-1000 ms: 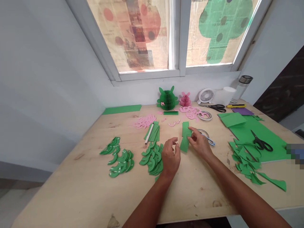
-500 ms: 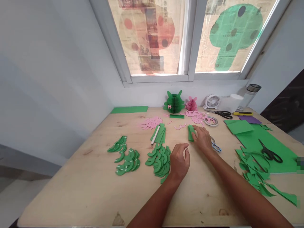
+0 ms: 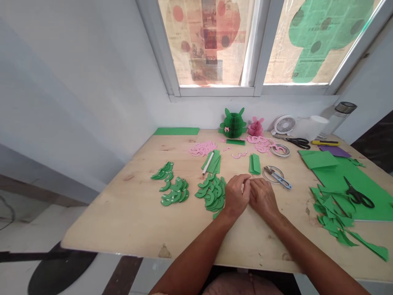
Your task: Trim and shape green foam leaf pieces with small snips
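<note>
Near the middle of the table, my left hand [image 3: 238,194] and my right hand [image 3: 263,196] meet at the fingertips. Both have bent, closed fingers; whatever may be pinched between them is hidden. Just beyond the fingers lies a folded green paper strip [image 3: 254,164], touched by neither hand. A heap of curved green paper pieces [image 3: 211,191] is close to the left hand's outer side. To the right of my right hand are blue-handled thread snips [image 3: 278,178], resting across a thin ring [image 3: 267,169].
Farther left are more green curved pieces [image 3: 176,191]. A white pen [image 3: 208,163] lies on green strips, near pink cutouts [image 3: 203,148]. Black scissors [image 3: 358,193] rest on green sheets [image 3: 373,184] beside scraps [image 3: 333,213]. A green paper figure [image 3: 233,124] and small fan [image 3: 284,124] stand behind.
My right hand has left the folded green strip and come back to meet my left hand. The snips and thin ring are now uncovered. The view has shifted.
</note>
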`<state>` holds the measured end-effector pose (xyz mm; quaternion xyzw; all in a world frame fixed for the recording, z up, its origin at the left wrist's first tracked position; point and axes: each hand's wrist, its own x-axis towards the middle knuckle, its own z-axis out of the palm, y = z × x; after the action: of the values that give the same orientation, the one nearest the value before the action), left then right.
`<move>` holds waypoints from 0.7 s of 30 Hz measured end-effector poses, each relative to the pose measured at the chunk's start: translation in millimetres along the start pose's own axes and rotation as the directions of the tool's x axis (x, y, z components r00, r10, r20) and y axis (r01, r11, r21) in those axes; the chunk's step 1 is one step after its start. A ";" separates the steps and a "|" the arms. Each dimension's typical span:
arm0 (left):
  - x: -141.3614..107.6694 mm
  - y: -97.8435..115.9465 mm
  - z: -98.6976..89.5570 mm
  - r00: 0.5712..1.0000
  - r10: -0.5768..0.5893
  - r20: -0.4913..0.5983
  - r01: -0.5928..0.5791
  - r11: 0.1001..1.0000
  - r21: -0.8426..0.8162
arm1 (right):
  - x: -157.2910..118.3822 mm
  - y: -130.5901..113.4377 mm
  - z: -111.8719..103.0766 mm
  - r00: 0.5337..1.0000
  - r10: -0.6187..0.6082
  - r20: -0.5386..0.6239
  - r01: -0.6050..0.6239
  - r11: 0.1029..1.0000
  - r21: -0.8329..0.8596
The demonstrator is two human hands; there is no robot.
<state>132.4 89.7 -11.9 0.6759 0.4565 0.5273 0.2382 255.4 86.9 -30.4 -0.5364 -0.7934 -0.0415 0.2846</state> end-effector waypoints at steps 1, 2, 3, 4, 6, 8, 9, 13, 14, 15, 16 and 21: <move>2.9 2.8 -4.3 1.000 -0.018 -0.006 0.018 1.000 -0.009 | -2.9 -1.3 1.0 1.000 -0.006 0.002 0.006 1.000 -0.003; 6.5 5.7 -10.3 0.999 -0.037 -0.012 0.037 0.999 -0.009 | -5.1 -1.6 2.1 1.000 -0.012 0.004 0.012 1.000 -0.009; 10.4 8.1 -18.1 0.999 -0.052 -0.014 0.052 0.999 0.005 | -6.6 -1.2 3.2 1.000 -0.015 0.004 0.015 1.000 -0.015; 14.3 9.7 -27.8 0.998 -0.063 -0.010 0.063 0.998 0.027 | -7.5 0.0 4.2 1.000 -0.016 0.004 0.016 1.000 -0.022; 20.1 8.2 -51.3 0.996 -0.084 0.021 0.082 0.993 0.084 | -7.9 3.5 6.1 1.000 -0.014 0.001 0.014 0.999 -0.029; 20.7 0.1 -76.8 0.990 -0.135 0.049 0.118 0.960 0.254 | -7.7 6.6 7.8 1.000 -0.012 0.000 0.012 1.000 -0.023; 18.8 -6.0 -88.8 0.985 -0.164 0.055 0.133 0.921 0.366 | -7.6 7.7 8.6 1.000 -0.010 0.001 0.010 1.000 -0.020; 3.5 -31.0 -119.4 0.965 -0.238 0.109 0.101 0.724 0.682 | -7.8 8.0 10.8 1.000 0.000 0.001 0.000 1.000 -0.009; 0.0 -35.4 -121.9 0.960 -0.252 0.121 0.090 0.688 0.720 | -7.9 7.6 11.0 1.000 0.005 0.001 -0.005 1.000 -0.006; -2.8 -38.8 -122.8 0.955 -0.270 0.124 0.087 0.654 0.752 | -8.0 7.1 11.0 1.000 0.012 0.003 -0.012 1.000 -0.003; -4.6 -41.1 -122.4 0.950 -0.286 0.123 0.087 0.623 0.777 | -8.1 6.7 10.9 1.000 0.020 0.005 -0.020 1.000 -0.001; -4.2 -45.5 -116.6 0.940 -0.314 0.131 0.059 0.531 0.845 | -9.0 5.6 10.4 0.999 0.049 0.002 -0.049 0.999 0.003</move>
<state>7.2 88.8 -12.0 0.7187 0.6842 0.1235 0.0052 258.5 85.7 -44.9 -0.5552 -0.7805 -0.0327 0.2855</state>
